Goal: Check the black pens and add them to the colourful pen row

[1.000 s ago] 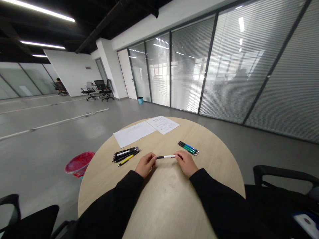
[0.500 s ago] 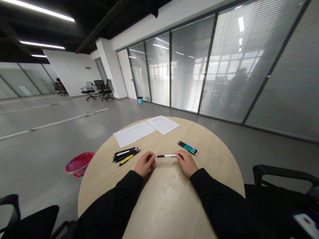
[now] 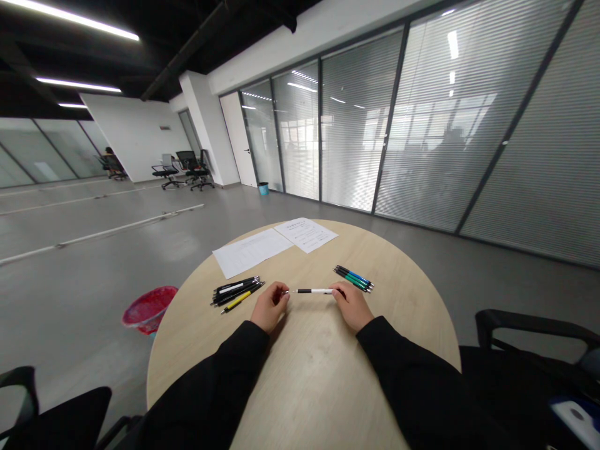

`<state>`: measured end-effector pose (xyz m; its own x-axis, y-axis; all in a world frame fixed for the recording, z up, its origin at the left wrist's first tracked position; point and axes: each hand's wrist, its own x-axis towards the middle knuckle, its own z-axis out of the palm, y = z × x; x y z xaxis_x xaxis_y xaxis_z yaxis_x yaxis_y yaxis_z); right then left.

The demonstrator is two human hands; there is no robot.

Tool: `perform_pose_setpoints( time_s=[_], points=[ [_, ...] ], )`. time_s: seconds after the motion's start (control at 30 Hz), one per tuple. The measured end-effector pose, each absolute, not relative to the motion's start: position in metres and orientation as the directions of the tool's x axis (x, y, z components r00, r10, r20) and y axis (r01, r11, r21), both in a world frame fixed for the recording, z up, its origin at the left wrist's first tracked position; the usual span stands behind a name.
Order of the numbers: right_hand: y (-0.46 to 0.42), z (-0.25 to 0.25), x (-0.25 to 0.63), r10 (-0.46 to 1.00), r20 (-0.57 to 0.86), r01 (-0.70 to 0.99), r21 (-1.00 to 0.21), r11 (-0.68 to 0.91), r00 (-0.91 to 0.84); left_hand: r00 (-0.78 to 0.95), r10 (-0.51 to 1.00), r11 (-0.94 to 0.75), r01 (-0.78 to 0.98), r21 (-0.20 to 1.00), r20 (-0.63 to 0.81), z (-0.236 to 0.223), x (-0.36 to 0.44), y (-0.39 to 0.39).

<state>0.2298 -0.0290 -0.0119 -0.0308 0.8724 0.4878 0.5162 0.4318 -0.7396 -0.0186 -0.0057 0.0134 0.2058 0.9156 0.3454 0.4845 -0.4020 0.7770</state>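
Slim plastic pen (image 3: 313,290): black front section, white barrel. Slender yellow plastic pen (image 3: 242,299): black sections, silvery tip. Bunched slim black plastic pens (image 3: 229,291): one with a white stripe. Slim blue-and-green plastic pens (image 3: 355,279): black at one end, silvery at the other. Rectangular white paper sheets (image 3: 253,251): dark print. Round wooden tabletop (image 3: 314,375): pale beige, faint grain.

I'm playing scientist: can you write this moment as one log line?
right hand: holds black-and-white pen | left hand: seemingly pinches small silvery piece | yellow pen: on table
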Motion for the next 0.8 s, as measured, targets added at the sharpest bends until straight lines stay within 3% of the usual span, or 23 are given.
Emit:
perform_pose_setpoints(
  time_s=[0.17,0.33,0.57,0.8],
  points=[
    [-0.0273,-0.0137,0.2312,0.872,0.489,0.529,-0.741,0.414,0.002,0.328,0.87,-0.488,0.678,0.55,0.368,0.0087,-0.0217,-0.0041],
    [-0.0267,-0.014,0.2311,0.877,0.479,0.537,-0.744,0.398,0.013,0.504,0.813,-0.582,0.713,0.392,0.29,0.0044,-0.0219,-0.0036],
    [-0.0267,-0.0134,0.2313,0.886,0.463,0.551,-0.741,0.383,0.008,0.547,0.799,-0.601,0.708,0.37,0.25,0.0035,-0.0211,-0.0049],
    [-0.0269,-0.0134,0.2314,0.886,0.464,0.559,-0.736,0.382,0.005,0.458,0.846,-0.533,0.716,0.451,0.273,0.0049,-0.0209,-0.0054]
  ],
)
